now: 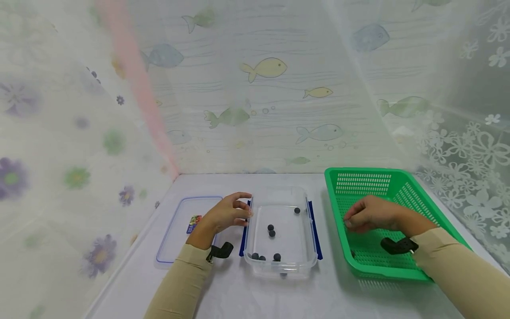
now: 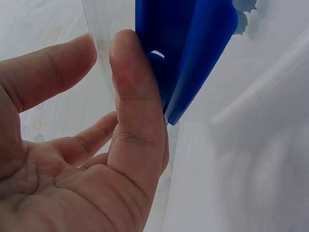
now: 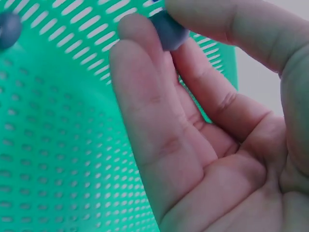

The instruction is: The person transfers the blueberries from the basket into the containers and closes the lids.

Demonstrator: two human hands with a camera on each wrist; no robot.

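Note:
In the head view my left hand [image 1: 229, 215] is at the left side of a clear plastic container [image 1: 295, 266] with blue side latches [image 1: 314, 230]. Its thumb and fingers lie on either side of the clear wall, one finger against the blue latch [image 2: 186, 53] in the left wrist view. Several blueberries [image 1: 276, 257] lie apart on the container's floor. My right hand [image 1: 372, 215] is inside the green basket [image 1: 384, 271], pinching one blueberry [image 3: 170, 31] between thumb and fingertips. Another blueberry [image 3: 8, 30] shows at the basket's side in the right wrist view.
A clear lid [image 1: 175, 239] with a blue seal and a small label lies flat on the white table [image 1: 223, 292], left of the container. Patterned sheets [image 1: 271, 110] hang behind and on both sides. The basket's slotted walls stand around my right hand.

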